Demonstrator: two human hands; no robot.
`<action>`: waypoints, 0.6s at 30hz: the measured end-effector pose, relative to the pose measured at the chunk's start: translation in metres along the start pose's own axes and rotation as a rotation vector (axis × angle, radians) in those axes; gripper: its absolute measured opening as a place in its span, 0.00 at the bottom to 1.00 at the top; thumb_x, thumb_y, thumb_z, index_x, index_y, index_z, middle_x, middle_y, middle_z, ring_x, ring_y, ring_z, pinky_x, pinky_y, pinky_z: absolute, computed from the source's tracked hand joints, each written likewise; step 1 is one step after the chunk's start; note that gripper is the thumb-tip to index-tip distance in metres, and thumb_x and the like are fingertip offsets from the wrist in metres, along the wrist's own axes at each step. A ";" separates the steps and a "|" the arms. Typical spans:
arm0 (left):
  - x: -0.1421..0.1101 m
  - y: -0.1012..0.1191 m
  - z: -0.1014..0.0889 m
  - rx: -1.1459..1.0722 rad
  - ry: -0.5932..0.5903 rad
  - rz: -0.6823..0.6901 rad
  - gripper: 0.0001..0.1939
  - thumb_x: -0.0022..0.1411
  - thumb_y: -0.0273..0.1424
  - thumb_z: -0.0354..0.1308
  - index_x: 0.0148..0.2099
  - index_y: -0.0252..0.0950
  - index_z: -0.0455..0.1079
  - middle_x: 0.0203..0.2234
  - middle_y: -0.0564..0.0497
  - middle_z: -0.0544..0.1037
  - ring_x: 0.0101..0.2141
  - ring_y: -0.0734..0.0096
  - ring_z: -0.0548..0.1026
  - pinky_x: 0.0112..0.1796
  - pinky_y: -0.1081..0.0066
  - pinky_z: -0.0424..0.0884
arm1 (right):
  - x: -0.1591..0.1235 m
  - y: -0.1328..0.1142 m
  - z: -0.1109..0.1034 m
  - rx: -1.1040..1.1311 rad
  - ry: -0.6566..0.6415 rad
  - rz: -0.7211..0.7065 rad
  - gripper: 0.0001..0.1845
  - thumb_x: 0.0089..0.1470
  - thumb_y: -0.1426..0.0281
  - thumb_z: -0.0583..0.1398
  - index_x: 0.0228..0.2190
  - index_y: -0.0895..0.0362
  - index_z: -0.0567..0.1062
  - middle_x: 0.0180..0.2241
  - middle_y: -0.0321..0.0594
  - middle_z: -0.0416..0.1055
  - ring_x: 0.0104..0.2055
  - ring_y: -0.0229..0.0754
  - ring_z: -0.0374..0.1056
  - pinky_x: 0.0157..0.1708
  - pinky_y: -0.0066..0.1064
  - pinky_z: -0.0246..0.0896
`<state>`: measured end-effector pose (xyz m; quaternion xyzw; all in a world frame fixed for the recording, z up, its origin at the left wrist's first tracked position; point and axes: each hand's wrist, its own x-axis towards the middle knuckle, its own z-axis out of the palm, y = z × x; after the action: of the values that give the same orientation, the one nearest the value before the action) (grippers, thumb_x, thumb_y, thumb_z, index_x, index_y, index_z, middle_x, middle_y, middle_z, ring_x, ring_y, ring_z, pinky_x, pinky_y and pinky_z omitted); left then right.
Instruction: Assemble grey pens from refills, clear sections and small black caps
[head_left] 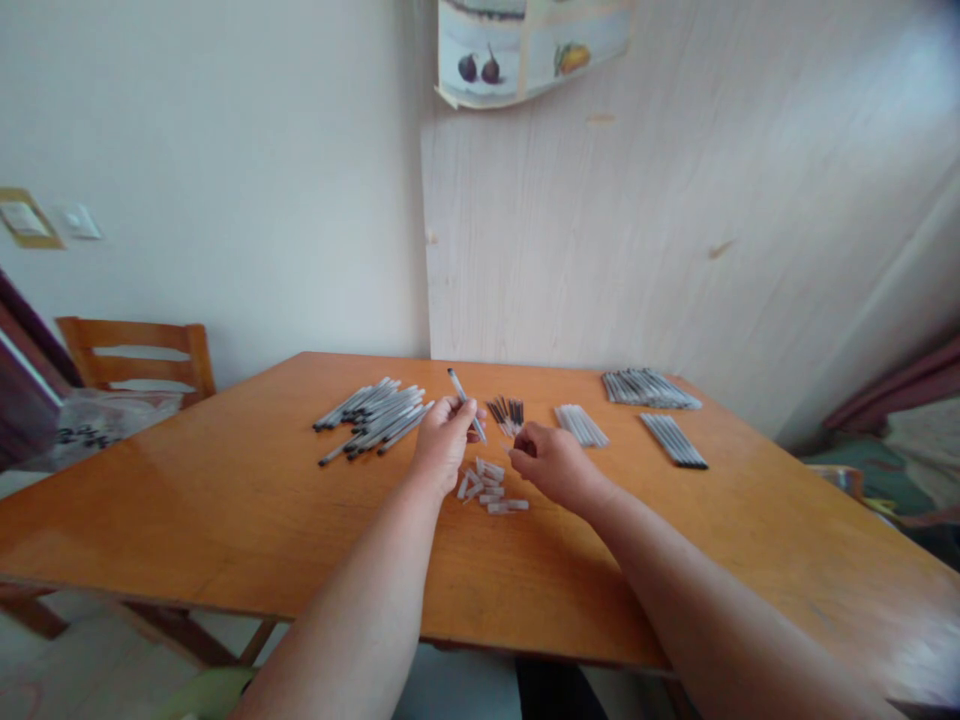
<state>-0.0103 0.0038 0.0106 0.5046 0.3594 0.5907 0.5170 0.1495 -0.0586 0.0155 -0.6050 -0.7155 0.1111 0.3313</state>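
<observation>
My left hand [444,440] is closed around a pen [457,384] with a clear barrel. The pen is tilted, its black end up and its tip pointing down to the right. Facing it, my right hand [551,463] is pinched on what looks like a small clear pen cap [508,449], mostly covered by the fingers. Below and between both hands lies a loose heap of clear pen caps [491,490]. Just behind the hands are several dark refills [507,412]. To the left, a pile of pens [379,412] with black ends is spread on the wooden table [300,530].
Right of the refills lie clear tubes [581,425] in a row. Further right are a row of black-ended pens [673,441] and a larger stack of pens [649,388]. A wooden chair [142,350] with a plastic bag [105,420] stands left. The wall [360,200] is behind the table.
</observation>
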 end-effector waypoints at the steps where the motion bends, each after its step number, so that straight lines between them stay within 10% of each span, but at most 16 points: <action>1: 0.000 -0.001 0.000 -0.021 0.002 -0.009 0.19 0.52 0.43 0.64 0.37 0.34 0.68 0.32 0.47 0.79 0.27 0.75 0.74 0.27 0.74 0.69 | 0.000 0.001 0.002 0.028 0.019 -0.002 0.07 0.53 0.68 0.58 0.28 0.58 0.73 0.24 0.39 0.73 0.25 0.36 0.65 0.25 0.27 0.53; 18: -0.001 -0.003 0.005 -0.153 -0.043 -0.039 0.16 0.55 0.40 0.64 0.37 0.34 0.66 0.32 0.48 0.78 0.33 0.71 0.78 0.38 0.67 0.74 | 0.002 0.004 0.018 0.527 -0.072 0.131 0.08 0.56 0.67 0.56 0.30 0.57 0.72 0.24 0.37 0.73 0.22 0.35 0.68 0.22 0.25 0.62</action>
<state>-0.0051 0.0025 0.0086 0.4691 0.3120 0.5952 0.5730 0.1417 -0.0510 0.0004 -0.5386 -0.6325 0.3361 0.4438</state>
